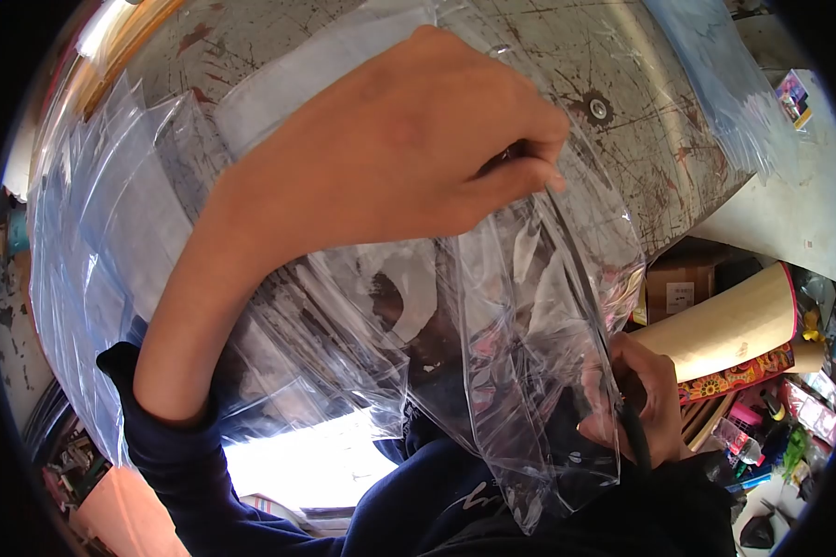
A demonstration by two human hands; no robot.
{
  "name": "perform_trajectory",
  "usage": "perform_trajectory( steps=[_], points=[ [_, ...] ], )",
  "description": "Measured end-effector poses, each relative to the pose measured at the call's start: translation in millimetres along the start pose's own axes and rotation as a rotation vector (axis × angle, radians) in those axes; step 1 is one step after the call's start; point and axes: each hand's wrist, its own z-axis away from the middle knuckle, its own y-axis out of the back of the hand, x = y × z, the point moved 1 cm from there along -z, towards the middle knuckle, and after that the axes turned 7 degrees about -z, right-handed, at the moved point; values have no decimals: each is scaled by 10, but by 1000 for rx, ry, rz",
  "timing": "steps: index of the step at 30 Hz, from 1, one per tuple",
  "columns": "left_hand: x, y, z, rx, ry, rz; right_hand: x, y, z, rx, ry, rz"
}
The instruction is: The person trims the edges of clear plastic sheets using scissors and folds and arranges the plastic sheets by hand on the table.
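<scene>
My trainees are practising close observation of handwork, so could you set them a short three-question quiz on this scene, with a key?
1. Multiple choice: Which material hangs between the left hand and the right hand?
a) knitted wool
b) clear plastic
c) metal chain

2. True or false: In the picture, the right hand is nearer the top edge than the left hand.

3. Fill in the blank: The thin strip running between the two hands is ___ in colour (light or dark).

Key: 1. b; 2. false, the left hand is the higher one in the picture; 3. dark.
</scene>
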Motion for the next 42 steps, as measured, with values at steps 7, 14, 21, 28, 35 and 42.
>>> perform_trajectory(
  steps=[7,14,21,28,35,42],
  points=[
    [20,0,-9,-21,26,1,-31,-12,-8,-3,-19,36],
    [-16,-33,-5,33,-1,-13,-23,-12,22,33,-42,78],
    [-13,26,4,-11,15,1,30,-7,39,56,-56,1],
    [-8,114,-9,-102,0,12,50,77,24,-10,-67,-53],
    [-31,99,1,-114,48,99,-47,45,-17,-20,-53,-15],
    [-33,79,8,-83,11,40,-40,6,-35,14,-26,-36]
  ],
)
